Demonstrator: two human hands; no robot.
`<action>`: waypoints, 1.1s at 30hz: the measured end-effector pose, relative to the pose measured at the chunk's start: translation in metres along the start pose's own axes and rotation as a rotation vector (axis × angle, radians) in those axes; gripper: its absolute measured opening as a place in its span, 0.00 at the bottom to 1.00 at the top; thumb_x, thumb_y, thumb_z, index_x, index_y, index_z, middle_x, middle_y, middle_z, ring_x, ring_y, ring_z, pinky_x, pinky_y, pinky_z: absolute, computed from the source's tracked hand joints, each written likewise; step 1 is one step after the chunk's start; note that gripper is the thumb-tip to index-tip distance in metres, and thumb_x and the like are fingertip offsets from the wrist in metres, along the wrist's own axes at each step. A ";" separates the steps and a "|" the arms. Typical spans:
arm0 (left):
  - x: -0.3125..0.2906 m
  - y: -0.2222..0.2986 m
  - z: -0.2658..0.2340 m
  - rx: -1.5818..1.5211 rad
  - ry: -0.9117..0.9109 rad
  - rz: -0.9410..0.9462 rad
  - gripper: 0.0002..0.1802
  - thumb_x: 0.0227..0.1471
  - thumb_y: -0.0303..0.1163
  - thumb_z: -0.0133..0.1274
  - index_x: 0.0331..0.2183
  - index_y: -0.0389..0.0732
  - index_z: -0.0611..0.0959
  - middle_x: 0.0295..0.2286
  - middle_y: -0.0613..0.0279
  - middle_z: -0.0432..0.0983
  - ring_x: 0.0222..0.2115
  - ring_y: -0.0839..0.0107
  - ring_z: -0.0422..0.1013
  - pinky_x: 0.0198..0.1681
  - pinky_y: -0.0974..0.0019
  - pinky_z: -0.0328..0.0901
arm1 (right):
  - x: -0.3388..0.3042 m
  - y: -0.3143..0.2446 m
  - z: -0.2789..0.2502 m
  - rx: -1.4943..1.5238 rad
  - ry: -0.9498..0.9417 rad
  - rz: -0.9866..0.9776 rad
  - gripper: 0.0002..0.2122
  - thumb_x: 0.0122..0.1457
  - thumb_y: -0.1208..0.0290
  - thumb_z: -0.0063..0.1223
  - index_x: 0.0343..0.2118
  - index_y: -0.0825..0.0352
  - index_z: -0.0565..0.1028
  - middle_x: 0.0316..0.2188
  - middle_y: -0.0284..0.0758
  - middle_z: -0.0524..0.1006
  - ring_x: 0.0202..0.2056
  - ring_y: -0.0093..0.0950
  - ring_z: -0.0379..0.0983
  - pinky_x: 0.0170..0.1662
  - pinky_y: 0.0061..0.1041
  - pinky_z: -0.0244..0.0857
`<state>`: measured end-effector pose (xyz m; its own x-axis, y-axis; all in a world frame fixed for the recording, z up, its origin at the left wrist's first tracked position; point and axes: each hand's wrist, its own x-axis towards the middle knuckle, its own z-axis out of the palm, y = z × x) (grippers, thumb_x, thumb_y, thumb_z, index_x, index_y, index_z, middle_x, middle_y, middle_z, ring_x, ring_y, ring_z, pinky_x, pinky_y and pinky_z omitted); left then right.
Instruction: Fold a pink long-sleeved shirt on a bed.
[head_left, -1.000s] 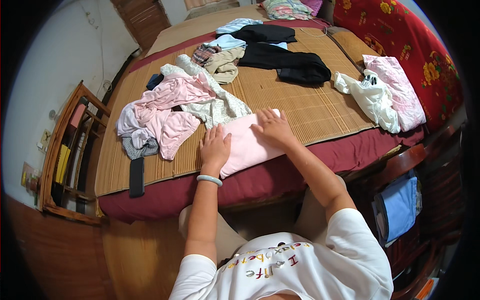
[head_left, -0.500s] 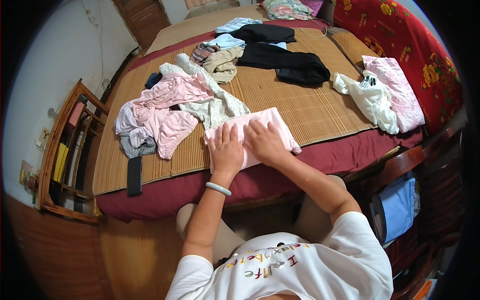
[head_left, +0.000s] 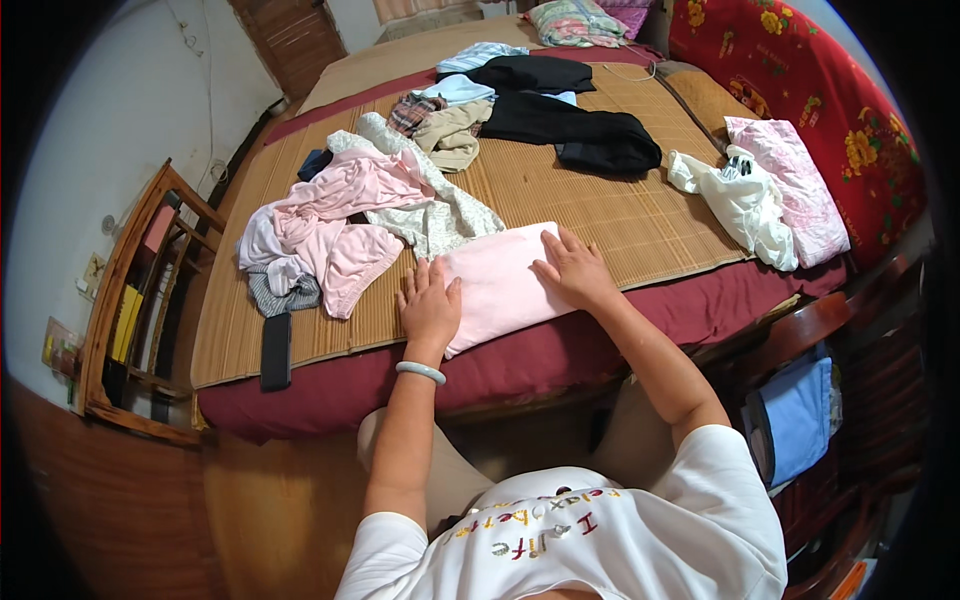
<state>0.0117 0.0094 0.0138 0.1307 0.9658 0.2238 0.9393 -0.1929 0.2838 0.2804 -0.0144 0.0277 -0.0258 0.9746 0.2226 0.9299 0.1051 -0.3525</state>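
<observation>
A folded pale pink garment (head_left: pixel 500 285) lies flat at the near edge of the bed, partly over the dark red sheet. My left hand (head_left: pixel 430 305) rests on its left side, fingers stretched out. On its right side lies my right hand (head_left: pixel 578 272), palm down with the fingers apart. Neither hand grips the cloth. Just left of it, a loose heap holds a crumpled pink garment (head_left: pixel 365 260) and a white patterned garment (head_left: pixel 440 215), whose lower end reaches the folded piece.
A black phone (head_left: pixel 276 352) lies at the near left edge of the bamboo mat (head_left: pixel 600 215). Black trousers (head_left: pixel 610 140) and beige clothing (head_left: pixel 452 135) lie farther back. To the right are a white garment (head_left: pixel 735 195) and a pink pillow (head_left: pixel 797 190). A wooden chair (head_left: pixel 800 330) stands at the right.
My hands have spread apart from the middle of the folded garment to its two sides, the left going left and the right going right. More of its flat top shows.
</observation>
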 end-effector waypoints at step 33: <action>-0.001 0.015 -0.035 -0.195 -0.151 0.246 0.46 0.54 0.60 0.52 0.66 0.47 0.59 0.66 0.49 0.49 0.68 0.50 0.43 0.66 0.37 0.38 | 0.005 -0.018 0.002 -0.196 0.079 -0.173 0.32 0.64 0.47 0.42 0.64 0.65 0.61 0.66 0.42 0.59 0.68 0.37 0.52 0.69 0.49 0.39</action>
<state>0.0142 -0.0009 0.0504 0.4049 0.8983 0.1709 0.7975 -0.4383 0.4145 0.2626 -0.0105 0.0332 -0.1691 0.9260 0.3374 0.9676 0.2212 -0.1220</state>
